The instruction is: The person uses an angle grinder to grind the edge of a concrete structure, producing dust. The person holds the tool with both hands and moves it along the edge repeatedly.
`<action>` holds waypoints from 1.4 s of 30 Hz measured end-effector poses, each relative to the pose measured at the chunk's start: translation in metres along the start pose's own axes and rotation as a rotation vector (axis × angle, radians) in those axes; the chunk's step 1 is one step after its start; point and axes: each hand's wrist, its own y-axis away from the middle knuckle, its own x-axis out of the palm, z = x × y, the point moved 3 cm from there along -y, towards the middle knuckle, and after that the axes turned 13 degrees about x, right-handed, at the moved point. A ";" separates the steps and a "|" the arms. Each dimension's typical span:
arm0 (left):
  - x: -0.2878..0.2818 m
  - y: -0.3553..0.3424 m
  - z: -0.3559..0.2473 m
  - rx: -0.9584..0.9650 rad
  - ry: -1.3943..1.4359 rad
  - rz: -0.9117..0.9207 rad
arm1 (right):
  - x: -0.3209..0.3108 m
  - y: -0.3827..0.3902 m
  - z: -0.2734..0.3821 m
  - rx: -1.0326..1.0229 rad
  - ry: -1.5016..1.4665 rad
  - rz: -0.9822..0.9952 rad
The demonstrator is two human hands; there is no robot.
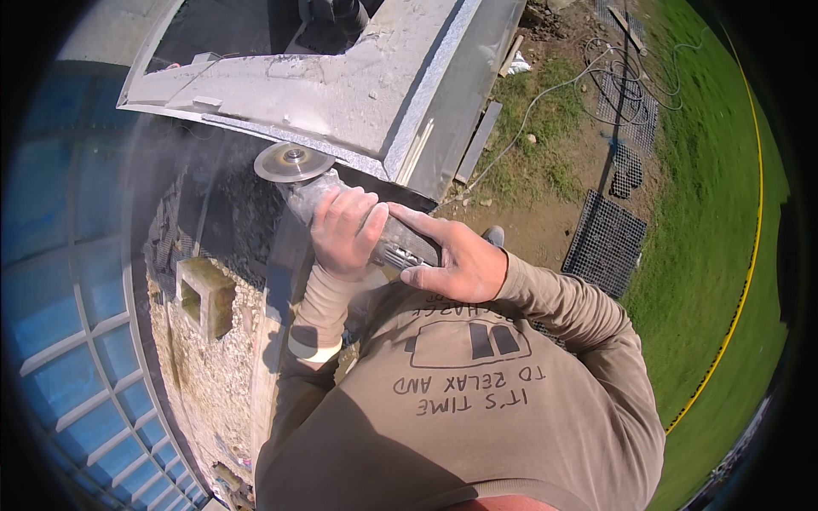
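A dusty angle grinder (405, 251) with a thin round disc (281, 166) is in both my hands. My left hand (345, 230) wraps its fingers over the front of the body, behind the disc. My right hand (460, 260) grips the rear part, thumb along its side. The disc lies at the lower edge of a pale, dust-covered slab (298, 94) with a rectangular opening; I cannot tell whether it touches. Pale dust hangs in the air left of the disc.
Blue panels with pale bars (115, 358) fill the left. A hollow concrete block (217, 311) sits on gravel. To the right are dirt, plastic grids (601, 247), looped cables (545, 94), a leaning plank (477, 140), green grass (707, 213) and a yellow tape line (754, 230).
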 end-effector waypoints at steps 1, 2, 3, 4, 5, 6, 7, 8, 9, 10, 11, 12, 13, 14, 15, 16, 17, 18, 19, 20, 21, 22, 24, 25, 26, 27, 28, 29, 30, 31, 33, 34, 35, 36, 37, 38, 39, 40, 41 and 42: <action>0.001 0.001 0.003 -0.006 0.009 0.007 | 0.001 -0.004 0.000 -0.034 -0.004 -0.008; 0.002 0.002 0.006 0.001 0.008 0.002 | 0.002 -0.008 -0.001 -0.059 -0.010 -0.016; 0.004 0.003 0.009 0.004 0.006 0.003 | 0.003 -0.012 -0.002 -0.066 -0.022 -0.023; 0.005 0.003 0.011 0.010 0.003 0.000 | 0.004 -0.015 -0.003 -0.063 -0.036 -0.029; 0.006 0.004 0.013 0.010 0.000 0.001 | 0.003 -0.017 -0.004 -0.059 -0.052 -0.036; 0.006 0.003 0.013 0.014 -0.003 -0.001 | 0.002 -0.017 -0.006 -0.012 -0.035 -0.017; 0.007 0.002 0.014 0.015 -0.006 -0.004 | 0.002 -0.016 -0.007 0.037 -0.017 0.003; 0.006 0.002 0.012 0.017 -0.006 -0.006 | 0.001 -0.013 -0.009 0.065 -0.007 0.018; 0.005 0.001 0.009 0.020 -0.005 -0.006 | 0.000 -0.010 -0.009 0.093 0.004 0.034; 0.003 -0.001 0.006 0.025 -0.005 -0.008 | 0.000 -0.005 -0.009 0.099 0.008 0.040; 0.001 -0.003 0.002 0.021 -0.003 0.001 | 0.000 0.000 -0.008 0.058 -0.005 0.052; -0.002 -0.005 -0.003 0.016 -0.001 0.011 | 0.000 0.004 -0.005 0.001 0.056 -0.007; -0.005 -0.007 -0.009 0.010 -0.001 0.021 | 0.002 0.009 -0.001 -0.102 0.098 -0.061; -0.006 -0.010 -0.014 0.023 -0.015 0.009 | 0.002 0.014 0.001 -0.109 0.095 -0.063; -0.007 -0.012 -0.018 0.028 -0.014 0.012 | 0.002 0.019 0.003 -0.116 0.092 -0.065; -0.009 -0.015 -0.023 0.032 -0.013 0.014 | 0.000 0.026 0.003 -0.026 0.042 -0.013; -0.010 -0.017 -0.028 0.035 -0.012 0.018 | -0.002 0.034 0.002 0.076 0.002 0.035; -0.012 -0.019 -0.033 0.041 -0.013 0.020 | -0.003 0.039 0.002 0.161 0.002 0.056; -0.013 -0.021 -0.036 0.042 -0.013 0.023 | -0.004 0.044 0.004 0.166 0.015 0.065; -0.013 -0.022 -0.040 0.043 -0.013 0.026 | -0.004 0.048 0.006 0.168 0.017 0.072; -0.014 -0.023 -0.042 0.043 -0.010 0.030 | -0.004 0.050 0.006 0.184 0.013 0.080; -0.014 -0.023 -0.042 0.050 -0.016 0.033 | -0.005 0.052 0.007 0.176 0.042 0.067; -0.013 -0.022 -0.040 0.046 -0.013 0.034 | -0.005 0.051 0.008 0.184 -0.005 0.082; -0.012 -0.022 -0.039 0.044 -0.011 0.032 | -0.006 0.049 0.007 0.172 -0.036 0.094; -0.011 -0.021 -0.037 0.042 -0.014 0.025 | -0.006 0.046 0.007 0.165 -0.024 0.075; -0.010 -0.019 -0.034 0.040 -0.018 0.017 | -0.005 0.042 0.006 0.134 -0.016 0.057; -0.009 -0.018 -0.031 0.038 -0.025 0.008 | -0.004 0.037 0.005 0.105 -0.002 0.042; -0.008 -0.016 -0.028 0.037 -0.025 0.008 | -0.003 0.032 0.004 0.057 0.006 0.021; -0.007 -0.014 -0.025 0.037 -0.027 0.006 | -0.002 0.026 0.003 0.010 0.021 0.003; -0.006 -0.012 -0.021 0.039 -0.029 0.004 | -0.001 0.021 0.001 -0.002 0.054 -0.025; -0.004 -0.008 -0.014 0.027 -0.025 0.004 | 0.001 0.015 -0.001 -0.055 0.021 -0.023; -0.002 -0.006 -0.011 0.022 -0.019 0.003 | 0.001 0.010 -0.002 -0.090 0.037 -0.040; -0.001 -0.004 -0.008 0.017 -0.013 0.002 | 0.001 0.006 -0.002 -0.097 0.061 -0.062; 0.001 -0.002 -0.005 0.015 -0.014 0.004 | 0.000 0.004 -0.003 -0.071 0.019 -0.030; 0.002 -0.001 -0.002 0.015 -0.015 0.006 | -0.001 0.002 -0.004 -0.017 -0.015 -0.003; 0.003 0.001 0.001 0.012 -0.014 0.008 | -0.001 -0.001 -0.004 0.003 -0.027 0.010; 0.004 0.002 0.004 0.015 -0.009 0.006 | -0.001 -0.003 -0.004 0.024 -0.039 0.024; 0.005 0.002 0.007 0.016 -0.003 0.004 | -0.001 -0.007 -0.003 0.011 -0.029 0.024; 0.006 0.003 0.009 0.016 0.004 -0.001 | 0.000 -0.009 -0.003 0.010 -0.018 0.020; 0.006 0.003 0.010 0.017 0.002 0.000 | 0.000 -0.010 -0.003 0.005 -0.022 0.011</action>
